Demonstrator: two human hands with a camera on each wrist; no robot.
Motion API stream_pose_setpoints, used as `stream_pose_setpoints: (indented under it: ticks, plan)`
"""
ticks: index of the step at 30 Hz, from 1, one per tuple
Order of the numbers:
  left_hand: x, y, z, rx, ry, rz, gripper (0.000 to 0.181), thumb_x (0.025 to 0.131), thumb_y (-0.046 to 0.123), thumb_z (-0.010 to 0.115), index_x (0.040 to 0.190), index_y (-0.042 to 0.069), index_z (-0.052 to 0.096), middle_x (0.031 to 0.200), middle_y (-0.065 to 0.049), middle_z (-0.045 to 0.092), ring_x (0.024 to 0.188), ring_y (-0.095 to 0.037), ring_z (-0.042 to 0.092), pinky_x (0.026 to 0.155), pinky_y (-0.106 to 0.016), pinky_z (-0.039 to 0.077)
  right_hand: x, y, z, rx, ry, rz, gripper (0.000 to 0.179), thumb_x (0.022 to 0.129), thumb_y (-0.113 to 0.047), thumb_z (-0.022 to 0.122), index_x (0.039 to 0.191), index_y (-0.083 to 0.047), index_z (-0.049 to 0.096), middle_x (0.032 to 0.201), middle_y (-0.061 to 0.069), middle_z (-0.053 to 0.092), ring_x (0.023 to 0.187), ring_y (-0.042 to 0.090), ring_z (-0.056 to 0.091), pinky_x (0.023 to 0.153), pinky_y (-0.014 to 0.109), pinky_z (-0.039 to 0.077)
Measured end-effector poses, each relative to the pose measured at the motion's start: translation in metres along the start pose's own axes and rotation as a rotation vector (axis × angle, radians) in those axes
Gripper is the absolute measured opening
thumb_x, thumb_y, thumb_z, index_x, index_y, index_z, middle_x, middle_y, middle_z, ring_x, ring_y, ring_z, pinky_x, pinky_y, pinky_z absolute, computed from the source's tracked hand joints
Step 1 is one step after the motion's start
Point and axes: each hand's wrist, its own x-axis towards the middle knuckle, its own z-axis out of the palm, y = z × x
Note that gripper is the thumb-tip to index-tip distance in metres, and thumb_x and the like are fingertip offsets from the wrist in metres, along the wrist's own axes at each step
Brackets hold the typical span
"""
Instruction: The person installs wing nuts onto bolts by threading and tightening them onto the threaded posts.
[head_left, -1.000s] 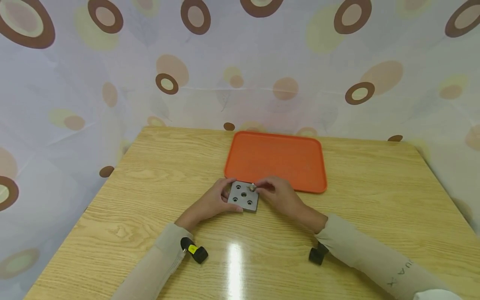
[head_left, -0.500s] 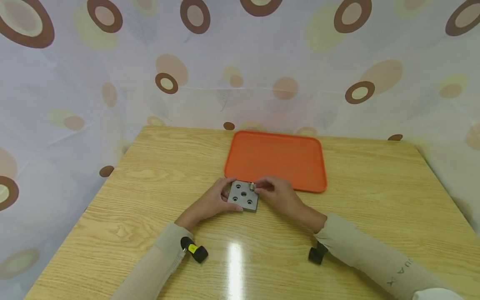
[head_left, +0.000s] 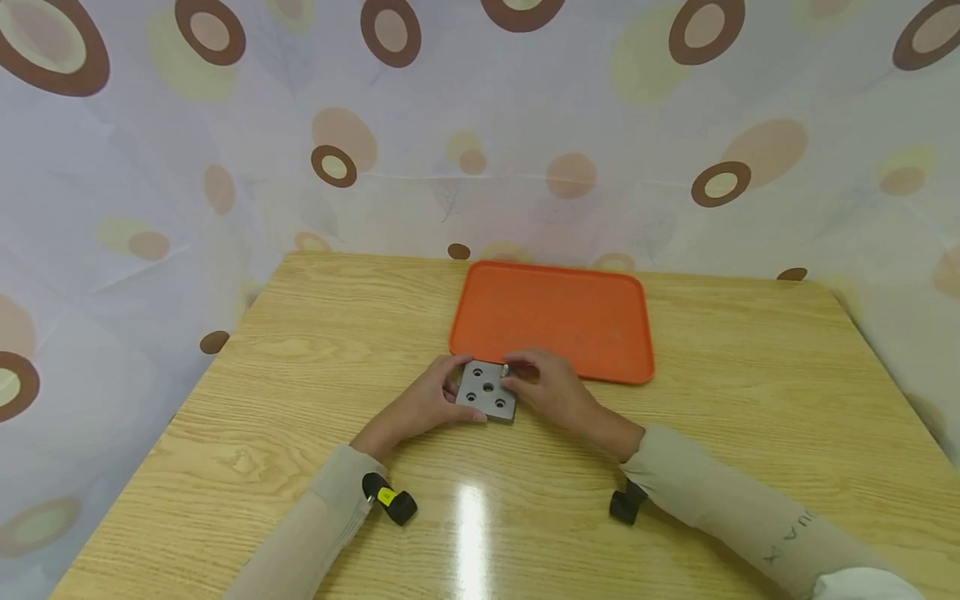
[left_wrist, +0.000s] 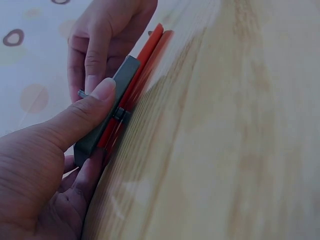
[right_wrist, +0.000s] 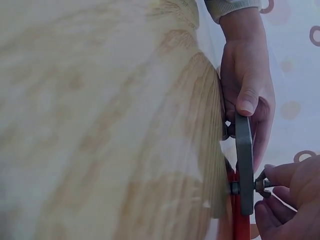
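Observation:
A square grey metal plate (head_left: 486, 402) with several holes is held at its left side by my left hand (head_left: 427, 408), thumb on the near edge and fingers at the far edge. At the plate's far right corner, my right hand (head_left: 558, 396) pinches a small wing nut (right_wrist: 259, 185). In the right wrist view the nut sits on a bolt (right_wrist: 269, 184) whose threaded end pokes out of the plate's upper face. The bolt's head shows on the underside. From the left wrist, the plate (left_wrist: 92, 137) appears edge-on, with another dark fitting (left_wrist: 120, 114) beneath it.
An orange tray (head_left: 555, 317) lies just behind the plate on the wooden table (head_left: 337, 333). A patterned cloth (head_left: 525, 125) hangs behind the table and at its sides. Black cameras (head_left: 401, 507) are strapped to both wrists.
My right hand's fingers have shifted slightly left and turned about the wing nut, its wings now standing at another angle. The plate and left hand stay in place.

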Motion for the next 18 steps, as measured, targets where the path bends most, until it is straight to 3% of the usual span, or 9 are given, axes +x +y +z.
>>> stream_pose_setpoints:
  ticks: [15, 18]
  plan:
    - [0.001, 0.0003, 0.001, -0.023, -0.003, 0.008, 0.083, 0.076, 0.016, 0.079, 0.141, 0.001, 0.031, 0.112, -0.016, 0.044, 0.089, -0.027, 0.051, 0.075, -0.029, 0.045, -0.0035, 0.0033, -0.0058, -0.004, -0.016, 0.046, 0.027, 0.085, -0.015, 0.069, 0.11, -0.007, 0.065, 0.104, 0.001, 0.063, 0.096, 0.014, 0.06, 0.082, 0.03, 0.047]
    - [0.0039, -0.0054, 0.0016, -0.018, -0.006, 0.003, 0.084, 0.075, 0.017, 0.079, 0.142, 0.002, 0.031, 0.114, -0.017, 0.043, 0.091, -0.028, 0.052, 0.076, -0.03, 0.045, -0.0048, 0.0031, -0.0079, -0.004, -0.007, 0.042, 0.023, 0.086, -0.014, 0.068, 0.108, -0.007, 0.066, 0.103, 0.001, 0.064, 0.096, 0.014, 0.06, 0.082, 0.031, 0.048]
